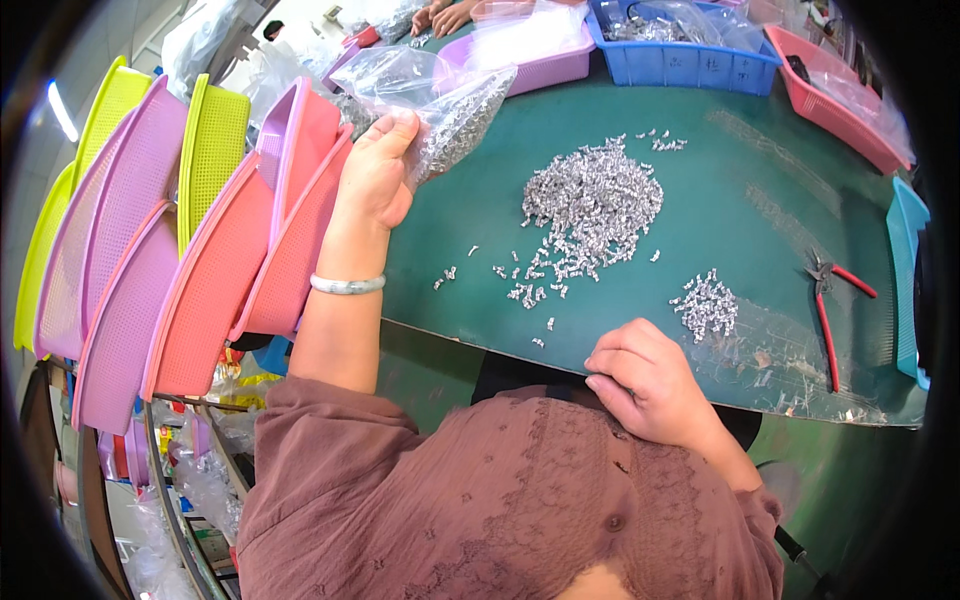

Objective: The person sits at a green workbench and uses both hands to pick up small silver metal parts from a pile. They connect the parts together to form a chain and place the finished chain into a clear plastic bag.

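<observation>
Right hand (650,380): curled loosely into a fist, resting at the near edge of the green table (760,190), clamped on nothing visible. Just beyond it, a small heap of silver metal parts (706,303); red-handled pliers (826,300) lie further to the right, apart from the hand. Left hand (378,175), w/ a pale bangle (347,284) at the wrist: raised at the table's left edge, fingers and thumb pinched on a clear plastic bag (440,100) part-filled w/ the same silver parts. Mid-table: large pile of parts (595,200), strays scattered toward the near edge. Left of the arm: stacked pink, purple & yellow baskets (190,250) stood on edge. Far side: purple tray (540,60), blue crate (680,60), pink basket (835,105); another person's hands (445,15) at the top rim.
</observation>
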{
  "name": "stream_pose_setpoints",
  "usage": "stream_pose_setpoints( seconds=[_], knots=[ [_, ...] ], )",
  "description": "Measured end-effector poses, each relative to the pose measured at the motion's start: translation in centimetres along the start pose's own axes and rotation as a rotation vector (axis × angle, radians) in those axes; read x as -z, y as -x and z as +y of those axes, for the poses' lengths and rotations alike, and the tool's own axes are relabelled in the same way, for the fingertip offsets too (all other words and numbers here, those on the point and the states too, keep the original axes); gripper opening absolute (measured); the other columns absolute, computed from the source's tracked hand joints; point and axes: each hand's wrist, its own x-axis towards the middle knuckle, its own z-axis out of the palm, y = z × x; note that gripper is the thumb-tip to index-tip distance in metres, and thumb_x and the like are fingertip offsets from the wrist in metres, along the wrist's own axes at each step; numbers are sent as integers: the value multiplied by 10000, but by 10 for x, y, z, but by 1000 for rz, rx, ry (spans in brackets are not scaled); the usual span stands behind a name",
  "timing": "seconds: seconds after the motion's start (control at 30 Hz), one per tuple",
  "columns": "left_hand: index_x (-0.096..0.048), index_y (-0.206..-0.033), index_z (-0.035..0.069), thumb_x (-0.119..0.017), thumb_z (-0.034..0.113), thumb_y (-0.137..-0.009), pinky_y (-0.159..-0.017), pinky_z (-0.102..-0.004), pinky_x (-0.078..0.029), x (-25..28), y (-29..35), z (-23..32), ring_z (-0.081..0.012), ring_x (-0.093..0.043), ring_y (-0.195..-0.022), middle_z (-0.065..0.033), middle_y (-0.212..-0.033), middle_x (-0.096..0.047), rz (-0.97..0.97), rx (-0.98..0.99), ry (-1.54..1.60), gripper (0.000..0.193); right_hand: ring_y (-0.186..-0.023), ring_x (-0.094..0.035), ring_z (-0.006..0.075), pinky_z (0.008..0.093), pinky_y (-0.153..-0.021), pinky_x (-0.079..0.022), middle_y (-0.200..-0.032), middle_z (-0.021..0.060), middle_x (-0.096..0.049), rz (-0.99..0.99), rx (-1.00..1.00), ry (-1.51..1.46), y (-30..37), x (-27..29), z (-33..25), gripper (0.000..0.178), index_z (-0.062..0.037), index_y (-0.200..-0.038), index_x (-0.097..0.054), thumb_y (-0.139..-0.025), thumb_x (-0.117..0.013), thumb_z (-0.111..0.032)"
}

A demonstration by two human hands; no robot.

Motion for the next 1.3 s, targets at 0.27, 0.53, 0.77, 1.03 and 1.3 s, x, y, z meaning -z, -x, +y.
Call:
stream_pose_setpoints(
  seconds=[0.27,0.53,0.77,1.03,1.3],
  knots=[
    [-594,-1028,62,-505,214,-993,-667,-368,-561,-3,-1,16,-209,-676,-816,-81,-965,-672,-106,-1,34,180,-788,-563,278,362,-678,-481,-895,81,-585,-8,5,11,0,1,0,158,-41,-881,-624,-750,-711,-57],
    [-578,-1126,58,-462,222,-1010,-669,-359,-567,-1,0,28,-200,-681,-852,-85,-1029,-672,-225,-1,67,232,-777,-559,279,364,-673,-474,-891,82,-584,-8,22,10,0,1,0,159,-40,-880,-620,-750,-710,-56],
    [-568,-1151,76,-453,233,-1012,-679,-351,-578,-7,4,35,-199,-682,-875,-81,-1059,-670,-287,41,160,239,-778,-561,280,365,-672,-476,-896,86,-589,-12,23,21,1,1,0,157,-39,-880,-627,-750,-713,-58],
    [-567,-1173,62,-457,247,-1009,-681,-360,-580,-5,5,36,-215,-676,-904,-93,-1100,-666,-372,62,266,270,-782,-563,279,361,-668,-479,-900,86,-592,-19,23,14,1,2,0,157,-42,-882,-633,-748,-714,-56],
    [-580,-1129,80,-469,229,-1003,-679,-368,-597,-11,9,41,-199,-684,-885,-72,-1050,-673,-328,63,324,224,-784,-562,278,359,-674,-477,-902,81,-596,-22,14,3,1,2,0,156,-44,-880,-638,-744,-714,-50]
  ],
)
